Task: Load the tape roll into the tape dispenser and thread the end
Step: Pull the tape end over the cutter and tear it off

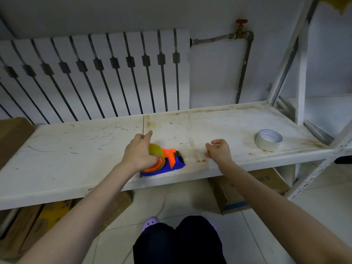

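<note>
An orange and blue tape dispenser (pixel 172 161) lies near the front edge of the white shelf board (pixel 76 149). A yellowish tape roll (pixel 155 150) sits in its rear part. My left hand (pixel 140 151) rests on top of the roll, fingers curled over it and partly hiding it. My right hand (pixel 219 149) hovers to the right of the dispenser, apart from it, fingers loosely curled; whether it pinches a clear tape end I cannot tell.
A second, white tape roll (pixel 268 140) lies flat at the shelf's right end. A radiator (pixel 95 73) and a pipe with a red valve (pixel 242 29) stand behind. Cardboard boxes (pixel 247 189) sit on the floor beneath. A shelf upright (pixel 301 92) rises at right.
</note>
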`<state>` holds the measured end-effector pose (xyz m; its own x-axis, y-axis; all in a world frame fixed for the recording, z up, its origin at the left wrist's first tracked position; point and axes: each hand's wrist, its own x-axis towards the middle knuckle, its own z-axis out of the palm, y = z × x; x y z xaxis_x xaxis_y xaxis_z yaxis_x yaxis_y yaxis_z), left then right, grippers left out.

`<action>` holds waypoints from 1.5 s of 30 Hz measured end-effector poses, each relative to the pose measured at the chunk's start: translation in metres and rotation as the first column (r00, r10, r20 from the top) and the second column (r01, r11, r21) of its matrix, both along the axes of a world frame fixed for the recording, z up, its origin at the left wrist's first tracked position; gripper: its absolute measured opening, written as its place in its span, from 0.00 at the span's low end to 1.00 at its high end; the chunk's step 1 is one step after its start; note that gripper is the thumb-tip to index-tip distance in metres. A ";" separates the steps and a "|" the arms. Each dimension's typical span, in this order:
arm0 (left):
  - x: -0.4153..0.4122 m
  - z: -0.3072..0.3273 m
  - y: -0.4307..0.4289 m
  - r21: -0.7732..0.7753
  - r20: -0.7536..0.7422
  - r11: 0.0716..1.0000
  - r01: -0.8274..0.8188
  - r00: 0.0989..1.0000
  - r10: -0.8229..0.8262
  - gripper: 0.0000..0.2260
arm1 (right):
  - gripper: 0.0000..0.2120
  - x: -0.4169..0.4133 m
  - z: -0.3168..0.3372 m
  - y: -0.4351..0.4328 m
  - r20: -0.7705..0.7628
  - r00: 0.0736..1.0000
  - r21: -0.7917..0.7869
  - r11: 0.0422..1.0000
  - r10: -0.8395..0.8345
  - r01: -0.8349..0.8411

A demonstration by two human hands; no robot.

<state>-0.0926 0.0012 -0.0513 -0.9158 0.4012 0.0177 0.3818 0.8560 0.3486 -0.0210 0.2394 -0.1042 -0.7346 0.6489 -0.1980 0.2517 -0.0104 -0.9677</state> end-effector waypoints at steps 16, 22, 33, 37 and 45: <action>0.015 -0.020 0.032 -0.240 -0.246 0.891 0.386 0.863 -0.440 0.16 | 0.15 0.001 -0.012 0.004 -0.004 1.000 0.100 0.994 0.031 -0.031; 0.011 -0.023 0.031 -0.327 -0.255 0.863 0.386 0.843 -0.474 0.18 | 0.15 0.002 -0.011 0.005 0.003 0.998 0.157 0.985 0.068 -0.068; 0.017 -0.016 0.034 -0.340 -0.195 0.872 0.353 0.880 -0.432 0.12 | 0.15 -0.001 -0.011 0.004 0.104 0.984 0.255 0.953 0.142 -0.164; 0.016 -0.015 0.032 -0.343 -0.185 0.868 0.359 0.880 -0.437 0.12 | 0.15 -0.003 -0.012 0.003 0.150 0.975 0.246 0.949 0.162 -0.196; 0.013 -0.019 0.033 -0.374 -0.190 0.851 0.370 0.867 -0.460 0.17 | 0.16 -0.004 -0.011 0.005 0.183 0.966 0.245 0.943 0.185 -0.227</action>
